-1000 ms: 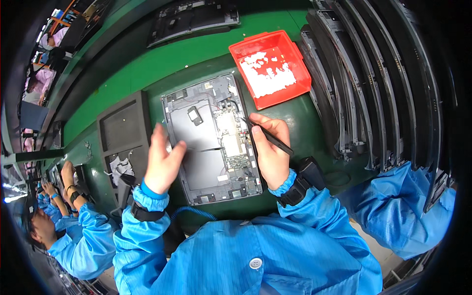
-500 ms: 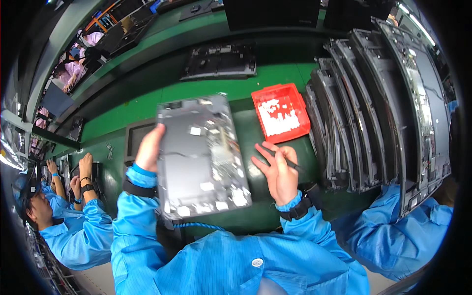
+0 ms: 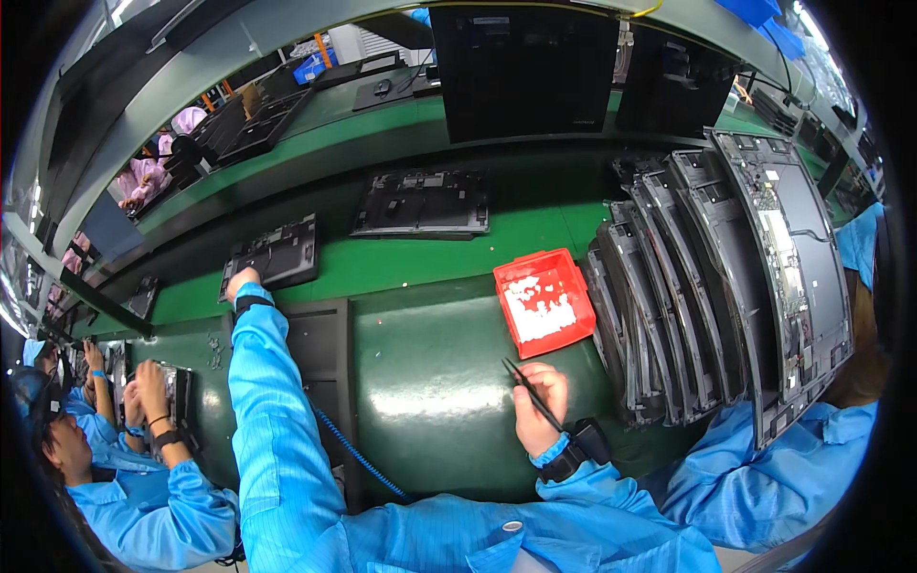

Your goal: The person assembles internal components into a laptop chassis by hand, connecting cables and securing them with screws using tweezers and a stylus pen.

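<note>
At the far left, my left hand (image 3: 244, 283) grips the near-left corner of a dark laptop chassis (image 3: 287, 250), which is over the bright green strip; whether it rests there fully I cannot tell. My fingertips are partly hidden behind its edge. My right hand (image 3: 541, 409) is closed round black tweezers (image 3: 533, 393), their tips pointing up and left. Just beyond that hand stands a red tray (image 3: 585, 336) with many small white pieces (image 3: 541, 307) inside.
Another chassis (image 3: 422, 202) lies on the far strip. A row of upright chassis (image 3: 669, 296) fills the right side. A black frame (image 3: 346, 382) and a coiled blue cord (image 3: 358, 458) lie near my left arm. Co-workers in blue sit at left (image 3: 143, 516) and right (image 3: 755, 477).
My left hand has carried the chassis from in front of me to the far left strip. My right hand's fingers have closed in round the tweezers. The view has tilted up.
</note>
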### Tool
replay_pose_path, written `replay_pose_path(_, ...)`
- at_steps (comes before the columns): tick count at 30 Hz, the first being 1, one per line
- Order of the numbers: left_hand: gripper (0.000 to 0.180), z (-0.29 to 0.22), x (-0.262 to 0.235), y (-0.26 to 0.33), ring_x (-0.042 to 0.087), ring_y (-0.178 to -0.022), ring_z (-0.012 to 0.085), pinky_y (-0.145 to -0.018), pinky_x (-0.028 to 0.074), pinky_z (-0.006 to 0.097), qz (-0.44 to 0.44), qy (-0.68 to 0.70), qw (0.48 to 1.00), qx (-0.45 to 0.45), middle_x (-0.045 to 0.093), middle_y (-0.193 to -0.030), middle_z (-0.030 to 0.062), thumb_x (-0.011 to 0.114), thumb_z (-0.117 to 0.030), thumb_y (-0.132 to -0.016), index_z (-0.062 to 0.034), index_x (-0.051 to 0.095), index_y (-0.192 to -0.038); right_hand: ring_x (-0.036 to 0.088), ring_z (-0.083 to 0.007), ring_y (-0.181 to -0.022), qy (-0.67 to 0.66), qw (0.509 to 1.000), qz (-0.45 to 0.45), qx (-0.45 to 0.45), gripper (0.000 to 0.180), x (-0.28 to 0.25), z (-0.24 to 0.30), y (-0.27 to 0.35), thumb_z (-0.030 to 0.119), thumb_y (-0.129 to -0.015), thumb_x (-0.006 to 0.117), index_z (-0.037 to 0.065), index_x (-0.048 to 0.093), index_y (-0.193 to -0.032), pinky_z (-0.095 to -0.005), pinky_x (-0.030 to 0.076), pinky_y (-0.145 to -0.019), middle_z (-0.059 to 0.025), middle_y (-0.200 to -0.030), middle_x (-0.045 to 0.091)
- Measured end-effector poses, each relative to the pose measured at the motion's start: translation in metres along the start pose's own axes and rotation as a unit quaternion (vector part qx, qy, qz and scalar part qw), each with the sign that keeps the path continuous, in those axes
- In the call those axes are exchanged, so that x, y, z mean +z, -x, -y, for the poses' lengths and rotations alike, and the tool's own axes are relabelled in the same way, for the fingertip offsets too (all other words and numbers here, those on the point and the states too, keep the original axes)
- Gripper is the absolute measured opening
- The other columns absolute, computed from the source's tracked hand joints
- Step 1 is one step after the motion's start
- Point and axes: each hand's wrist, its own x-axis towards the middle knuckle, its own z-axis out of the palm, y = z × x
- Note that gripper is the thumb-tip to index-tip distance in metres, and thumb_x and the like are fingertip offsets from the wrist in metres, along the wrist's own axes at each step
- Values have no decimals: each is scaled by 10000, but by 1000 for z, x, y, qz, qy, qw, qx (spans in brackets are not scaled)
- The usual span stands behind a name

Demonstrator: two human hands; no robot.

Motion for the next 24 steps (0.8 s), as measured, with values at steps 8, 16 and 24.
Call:
replay_pose_path(8, 544, -210, -74, 25, 569, -976, 370, -849, 454, 414, -142, 242, 960, -2, 587, -1045, 228, 552, -473, -789, 3, 586, -1050, 463, -381, -1120, 270, 951, 31, -148, 261, -7, 6, -19, 59, -751, 609, 26, 502, -987, -479, 322, -964, -161, -1036, 557)
replay_pose_path(16, 746, -224, -96, 14, 572, -1002, 339, -856, 450, 382, 136, 211, 964, 84, 582, -1104, 211, 673, -561, -655, 56, 581, -1064, 410, -383, -1188, 342, 928, 91, -117, 219, -10, 7, -18, 87, -767, 581, 59, 548, -981, -530, 239, -1008, -162, -1127, 539)
replay_pose_path(24, 628, -211, -92, 13, 519, -573, 191, -399, 431, 285, 161, 561, 806, -95, 535, -857, 123, 514, -534, -827, 48, 515, -1061, 409, -400, -1184, 342, 928, 77, -129, 246, -9, 4, -22, 44, -745, 573, 53, 535, -989, -532, 258, -994, -183, -1143, 518)
